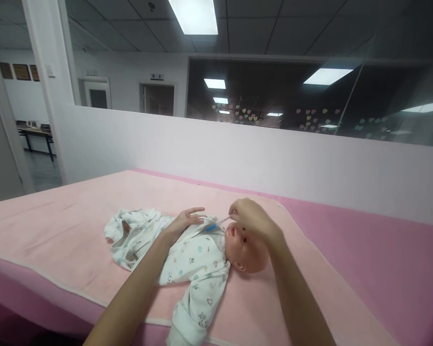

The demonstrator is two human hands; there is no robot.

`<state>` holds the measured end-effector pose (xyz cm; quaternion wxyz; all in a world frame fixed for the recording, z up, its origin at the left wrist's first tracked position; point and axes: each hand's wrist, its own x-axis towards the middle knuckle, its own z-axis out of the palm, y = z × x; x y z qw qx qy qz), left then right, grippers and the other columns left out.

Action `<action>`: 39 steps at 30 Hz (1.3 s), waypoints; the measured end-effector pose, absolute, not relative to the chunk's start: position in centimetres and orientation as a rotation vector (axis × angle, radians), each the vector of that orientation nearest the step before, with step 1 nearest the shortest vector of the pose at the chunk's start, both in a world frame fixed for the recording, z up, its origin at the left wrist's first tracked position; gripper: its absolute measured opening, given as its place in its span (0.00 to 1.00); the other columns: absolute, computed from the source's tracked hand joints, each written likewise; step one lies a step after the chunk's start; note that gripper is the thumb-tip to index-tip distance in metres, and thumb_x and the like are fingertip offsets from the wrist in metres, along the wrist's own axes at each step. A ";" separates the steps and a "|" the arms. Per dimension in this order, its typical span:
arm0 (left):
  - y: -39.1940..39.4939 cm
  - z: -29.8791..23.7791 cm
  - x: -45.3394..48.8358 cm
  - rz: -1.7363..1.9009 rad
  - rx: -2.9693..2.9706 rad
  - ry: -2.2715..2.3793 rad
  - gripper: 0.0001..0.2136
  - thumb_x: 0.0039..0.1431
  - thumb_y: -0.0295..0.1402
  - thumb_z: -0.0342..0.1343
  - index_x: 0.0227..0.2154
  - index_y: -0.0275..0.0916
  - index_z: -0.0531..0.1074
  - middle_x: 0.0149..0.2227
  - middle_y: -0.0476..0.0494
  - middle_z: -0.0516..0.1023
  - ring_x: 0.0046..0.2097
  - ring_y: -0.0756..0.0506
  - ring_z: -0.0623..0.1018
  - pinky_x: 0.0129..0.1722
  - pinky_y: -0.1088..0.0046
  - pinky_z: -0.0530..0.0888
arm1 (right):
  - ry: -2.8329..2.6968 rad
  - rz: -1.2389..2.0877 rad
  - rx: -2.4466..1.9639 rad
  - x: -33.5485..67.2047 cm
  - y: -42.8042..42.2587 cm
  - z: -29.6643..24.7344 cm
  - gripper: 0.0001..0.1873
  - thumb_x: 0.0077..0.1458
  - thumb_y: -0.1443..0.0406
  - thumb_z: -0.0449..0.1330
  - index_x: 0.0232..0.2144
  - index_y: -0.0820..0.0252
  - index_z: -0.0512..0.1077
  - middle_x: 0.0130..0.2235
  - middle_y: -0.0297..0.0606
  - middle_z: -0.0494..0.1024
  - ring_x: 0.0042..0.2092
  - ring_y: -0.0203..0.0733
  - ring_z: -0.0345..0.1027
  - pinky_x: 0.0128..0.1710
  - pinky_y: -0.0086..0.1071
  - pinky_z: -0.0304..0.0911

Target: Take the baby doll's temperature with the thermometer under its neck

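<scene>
A baby doll (245, 247) lies on its back with its bald head to the right. It wears a white printed romper (187, 259), whose near sleeve reaches toward the front edge. My left hand (188, 222) rests on the doll's chest, fingers stretched out and apart. Above the doll's face, the fingers of my right hand (250, 216) are closed around a thin pale stick with a blue end (211, 228). The blue end points left over the romper's upper chest, close to my left fingertips. Whether it touches the cloth I cannot tell.
A pale pink sheet (75, 216) covers the darker pink padded surface (364, 254). Behind it runs a low white wall (256, 154) with a dark window (292, 96) above. At the far left, a doorway shows a table (36, 130).
</scene>
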<state>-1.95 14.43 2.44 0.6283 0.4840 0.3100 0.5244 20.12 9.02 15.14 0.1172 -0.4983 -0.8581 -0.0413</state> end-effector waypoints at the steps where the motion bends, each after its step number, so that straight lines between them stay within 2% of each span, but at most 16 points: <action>1: 14.2 2.6 -2.0 1.155 1.143 0.706 0.28 0.39 0.25 0.67 0.47 0.37 0.70 0.41 0.36 0.78 0.35 0.45 0.79 0.35 0.74 0.72 | -2.473 -0.059 -1.400 21.3 8.6 16.0 0.08 0.50 0.66 0.57 0.27 0.58 0.77 0.29 0.41 0.78 0.34 0.42 0.71 0.34 0.30 0.60; 3: 13.4 3.0 -2.2 1.009 1.236 0.653 0.28 0.42 0.27 0.66 0.50 0.36 0.69 0.41 0.35 0.78 0.37 0.44 0.79 0.36 0.74 0.72 | -2.402 0.063 -1.284 23.4 7.7 17.5 0.09 0.51 0.64 0.57 0.27 0.57 0.77 0.30 0.38 0.78 0.34 0.42 0.71 0.33 0.29 0.61; 6: 12.4 3.5 -2.4 0.787 1.328 0.458 0.31 0.41 0.33 0.67 0.52 0.35 0.67 0.44 0.32 0.76 0.45 0.40 0.76 0.43 0.69 0.70 | -2.282 0.224 -1.159 25.4 6.9 18.8 0.10 0.51 0.61 0.57 0.31 0.56 0.78 0.35 0.37 0.79 0.38 0.43 0.71 0.35 0.30 0.63; 9: 12.1 3.6 -2.3 0.808 1.292 0.359 0.31 0.41 0.36 0.67 0.51 0.36 0.67 0.48 0.31 0.73 0.49 0.37 0.73 0.45 0.67 0.69 | -2.183 0.391 -1.087 25.6 7.3 18.9 0.11 0.50 0.60 0.58 0.34 0.58 0.78 0.36 0.38 0.79 0.40 0.43 0.71 0.38 0.31 0.65; 13: 12.6 3.4 -2.0 1.122 1.072 0.326 0.26 0.43 0.34 0.66 0.48 0.40 0.70 0.48 0.36 0.73 0.42 0.44 0.75 0.41 0.68 0.70 | -2.143 0.640 -0.961 24.0 9.3 17.7 0.12 0.50 0.62 0.59 0.35 0.61 0.78 0.37 0.39 0.79 0.37 0.40 0.73 0.40 0.31 0.66; 17: 13.3 3.0 -1.8 1.388 0.847 0.287 0.14 0.40 0.33 0.68 0.32 0.39 0.75 0.31 0.46 0.77 0.31 0.50 0.73 0.36 0.71 0.70 | -2.149 0.765 -0.944 22.2 11.4 16.0 0.11 0.49 0.64 0.60 0.34 0.63 0.77 0.37 0.41 0.79 0.36 0.38 0.73 0.39 0.30 0.65; 19: 13.5 2.9 -1.8 1.441 0.797 0.308 0.10 0.41 0.33 0.67 0.27 0.38 0.74 0.26 0.49 0.76 0.29 0.51 0.72 0.36 0.72 0.70 | -2.180 0.793 -0.965 21.8 11.8 15.4 0.10 0.48 0.65 0.60 0.34 0.62 0.77 0.36 0.40 0.79 0.36 0.38 0.72 0.38 0.29 0.65; 24: 13.5 2.9 -1.8 1.477 0.797 0.329 0.09 0.40 0.32 0.67 0.26 0.37 0.74 0.23 0.50 0.74 0.28 0.52 0.71 0.35 0.72 0.70 | -2.297 0.762 -1.006 21.6 11.8 15.0 0.09 0.48 0.65 0.60 0.33 0.61 0.77 0.34 0.38 0.79 0.38 0.39 0.72 0.35 0.27 0.65; 30: 13.5 2.8 -1.7 1.504 0.754 0.307 0.10 0.41 0.30 0.67 0.27 0.37 0.74 0.22 0.51 0.72 0.28 0.52 0.71 0.36 0.71 0.70 | -2.288 0.671 -1.059 21.5 12.1 14.4 0.11 0.46 0.69 0.62 0.35 0.61 0.76 0.35 0.39 0.79 0.38 0.40 0.73 0.34 0.26 0.65; 36: 13.6 3.0 -1.6 1.516 0.756 0.306 0.12 0.38 0.32 0.68 0.28 0.37 0.73 0.23 0.51 0.73 0.27 0.53 0.70 0.34 0.72 0.69 | -2.317 0.619 -1.048 21.3 12.1 14.3 0.11 0.45 0.69 0.63 0.35 0.61 0.75 0.33 0.39 0.79 0.38 0.40 0.73 0.33 0.26 0.64; 39: 13.6 3.0 -1.6 1.515 0.756 0.327 0.11 0.41 0.31 0.67 0.29 0.37 0.73 0.23 0.51 0.72 0.26 0.53 0.69 0.33 0.73 0.69 | -2.314 0.603 -1.058 21.2 11.9 14.5 0.11 0.45 0.69 0.63 0.35 0.61 0.75 0.33 0.39 0.79 0.37 0.40 0.73 0.33 0.26 0.64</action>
